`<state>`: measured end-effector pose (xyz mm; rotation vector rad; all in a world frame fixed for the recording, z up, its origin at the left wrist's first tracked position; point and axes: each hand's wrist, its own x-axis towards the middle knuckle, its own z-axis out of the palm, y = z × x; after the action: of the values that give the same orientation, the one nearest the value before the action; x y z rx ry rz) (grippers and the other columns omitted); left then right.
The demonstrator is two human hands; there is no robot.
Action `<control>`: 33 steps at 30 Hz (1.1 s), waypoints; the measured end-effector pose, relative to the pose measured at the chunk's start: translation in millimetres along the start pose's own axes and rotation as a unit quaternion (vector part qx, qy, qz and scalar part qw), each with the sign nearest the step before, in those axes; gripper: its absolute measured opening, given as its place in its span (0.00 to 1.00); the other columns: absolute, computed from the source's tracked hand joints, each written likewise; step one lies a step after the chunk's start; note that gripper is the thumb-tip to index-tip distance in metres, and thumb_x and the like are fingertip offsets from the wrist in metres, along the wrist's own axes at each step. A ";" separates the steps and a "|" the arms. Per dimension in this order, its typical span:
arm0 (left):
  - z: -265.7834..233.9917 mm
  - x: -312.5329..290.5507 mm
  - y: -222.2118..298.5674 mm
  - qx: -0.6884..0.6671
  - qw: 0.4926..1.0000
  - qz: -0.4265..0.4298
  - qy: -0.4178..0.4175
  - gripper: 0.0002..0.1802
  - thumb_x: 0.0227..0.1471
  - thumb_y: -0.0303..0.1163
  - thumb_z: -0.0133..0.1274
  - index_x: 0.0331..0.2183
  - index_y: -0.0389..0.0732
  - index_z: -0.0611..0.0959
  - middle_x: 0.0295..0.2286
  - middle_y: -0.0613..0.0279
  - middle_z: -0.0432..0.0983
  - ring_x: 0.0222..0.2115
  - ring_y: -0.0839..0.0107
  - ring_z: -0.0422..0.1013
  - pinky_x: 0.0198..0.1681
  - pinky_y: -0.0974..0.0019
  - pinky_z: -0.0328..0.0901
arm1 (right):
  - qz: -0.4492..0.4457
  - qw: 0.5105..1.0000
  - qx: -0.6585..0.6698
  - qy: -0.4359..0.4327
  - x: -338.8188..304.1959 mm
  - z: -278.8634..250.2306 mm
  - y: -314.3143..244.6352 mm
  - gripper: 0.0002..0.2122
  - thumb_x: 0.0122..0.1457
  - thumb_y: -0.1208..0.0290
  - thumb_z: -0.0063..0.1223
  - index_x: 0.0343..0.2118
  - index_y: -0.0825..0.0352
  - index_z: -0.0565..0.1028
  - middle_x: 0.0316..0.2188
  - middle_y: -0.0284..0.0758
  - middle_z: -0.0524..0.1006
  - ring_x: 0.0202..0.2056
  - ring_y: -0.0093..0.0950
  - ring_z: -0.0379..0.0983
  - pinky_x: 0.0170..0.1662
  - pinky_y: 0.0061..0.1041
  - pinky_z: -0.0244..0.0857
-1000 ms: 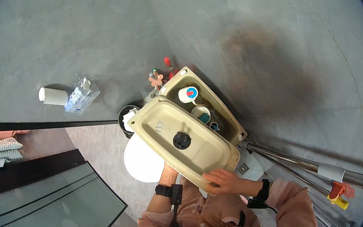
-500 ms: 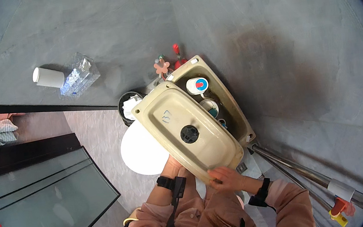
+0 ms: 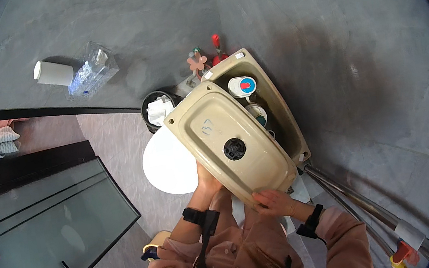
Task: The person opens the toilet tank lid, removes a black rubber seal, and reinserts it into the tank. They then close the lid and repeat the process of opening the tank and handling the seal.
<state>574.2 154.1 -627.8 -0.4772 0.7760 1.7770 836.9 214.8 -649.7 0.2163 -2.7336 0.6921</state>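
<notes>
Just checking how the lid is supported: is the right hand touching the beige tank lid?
Touching: the head view shows the right hand overlapping the near edge of the beige tank lid, fingertips lying on its rim.

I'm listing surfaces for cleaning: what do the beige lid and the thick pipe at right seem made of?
Beige lid: probably glazed ceramic, given its smooth sheen and rounded rim; plastic is possible. Thick pipe: likely polished metal, from its bright, mirror-like streaks.

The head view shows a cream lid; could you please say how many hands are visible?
2: the left hand at the left edge of the cream lid, partly hidden beneath it, and the right hand gripping its near end.
</notes>
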 end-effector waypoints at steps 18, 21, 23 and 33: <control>-33.2 -0.7 -8.9 0.085 0.996 0.017 0.013 0.45 0.56 0.64 0.41 0.62 0.40 0.57 0.60 0.51 0.58 0.60 0.55 0.57 0.62 0.50 0.53 | -0.008 0.999 -0.039 -0.034 1.5 2.5 2.8 0.13 0.53 0.68 0.50 0.43 0.55 0.72 0.57 0.37 0.67 0.52 0.30 0.67 0.57 0.29 0.60; -35.4 1.2 -8.8 0.094 0.995 0.015 0.021 0.46 0.55 0.65 0.43 0.62 0.40 0.58 0.59 0.51 0.58 0.59 0.54 0.57 0.62 0.50 0.53 | -0.009 0.998 -0.044 -0.040 2.1 2.5 3.5 0.14 0.53 0.68 0.50 0.44 0.55 0.72 0.57 0.37 0.66 0.52 0.31 0.66 0.57 0.29 0.60; -35.9 3.0 -8.9 0.083 0.996 0.007 0.025 0.47 0.54 0.65 0.43 0.62 0.40 0.58 0.59 0.51 0.58 0.59 0.54 0.57 0.62 0.50 0.53 | -0.010 0.998 -0.040 -0.044 2.5 3.1 3.9 0.14 0.53 0.68 0.50 0.44 0.55 0.72 0.57 0.37 0.66 0.52 0.31 0.66 0.58 0.29 0.60; -51.0 10.3 -5.4 0.043 0.999 -0.013 -0.015 0.46 0.55 0.65 0.41 0.62 0.40 0.59 0.59 0.52 0.59 0.58 0.55 0.58 0.62 0.51 0.53 | -0.017 0.998 -0.048 -0.044 3.1 7.4 4.6 0.14 0.53 0.68 0.49 0.44 0.56 0.72 0.56 0.37 0.67 0.52 0.31 0.66 0.57 0.30 0.60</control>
<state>573.1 126.2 -672.0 -0.4004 0.8180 1.7152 831.0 215.0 -656.9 0.2762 -2.8308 0.5529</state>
